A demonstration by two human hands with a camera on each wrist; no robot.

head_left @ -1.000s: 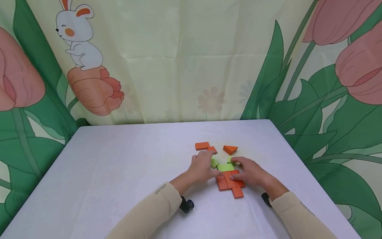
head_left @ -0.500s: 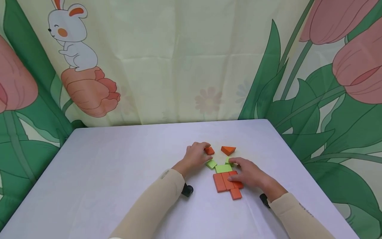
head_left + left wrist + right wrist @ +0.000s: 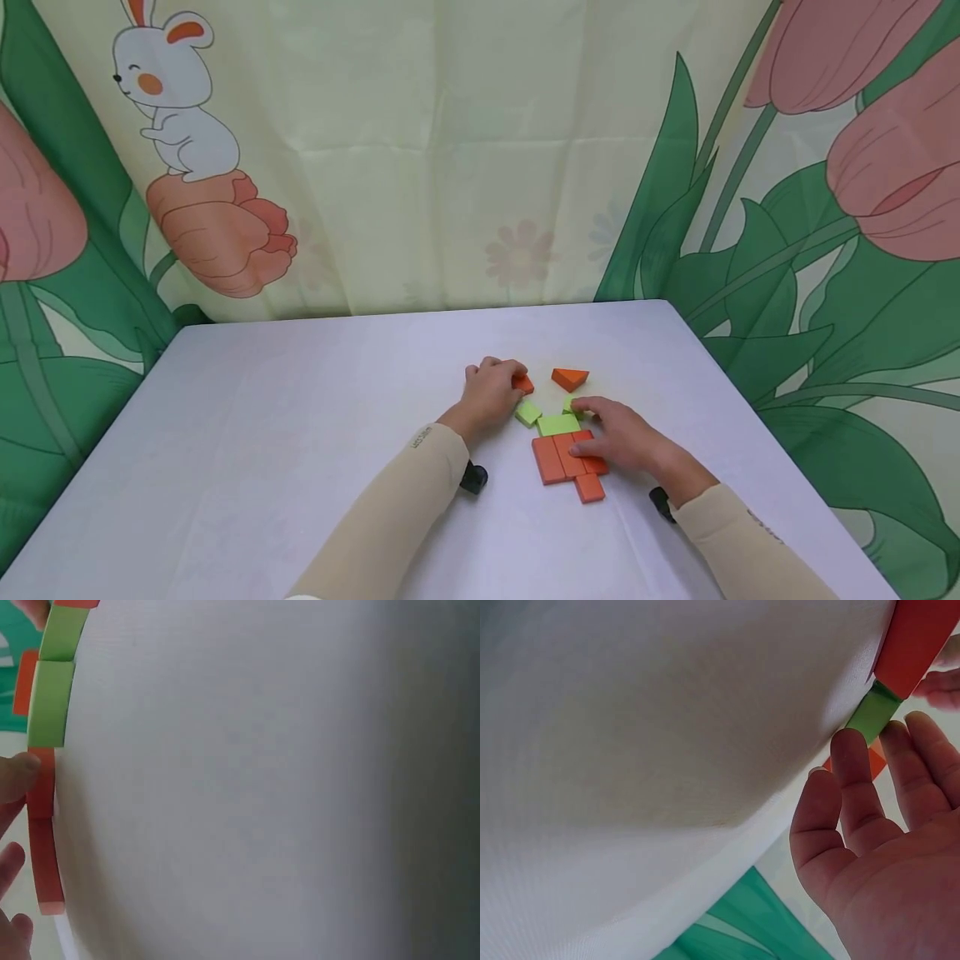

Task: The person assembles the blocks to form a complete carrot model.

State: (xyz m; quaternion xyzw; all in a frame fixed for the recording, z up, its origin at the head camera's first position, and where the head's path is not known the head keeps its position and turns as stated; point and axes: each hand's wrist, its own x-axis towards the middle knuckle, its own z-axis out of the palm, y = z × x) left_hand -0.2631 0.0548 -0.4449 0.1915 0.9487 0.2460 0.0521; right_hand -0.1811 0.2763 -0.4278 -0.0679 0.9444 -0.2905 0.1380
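Note:
My left hand (image 3: 491, 392) bends over the far-left part of the block layout and pinches a small orange block (image 3: 523, 382). In the left wrist view its thumb lies on that block, and the longer orange block (image 3: 45, 859) sits end to end with it; the hand largely covers the longer one in the head view. Near the right side, my right hand (image 3: 618, 429) touches a small green block (image 3: 568, 405) with its fingertips, its thumb over the red blocks (image 3: 555, 458). Its fingers look loosely extended in the right wrist view.
A wider green block (image 3: 558, 425) joins the red group, with another green block (image 3: 528, 413) at its left. One small red block (image 3: 589, 488) sticks out nearest me. An orange triangular block (image 3: 570, 379) lies apart. Behind the white table (image 3: 315, 417) hangs a printed curtain (image 3: 375, 167).
My left hand has moved away from the red and green blocks to the far-left orange ones, and the small orange block has shifted slightly. My right hand stays almost where it was.

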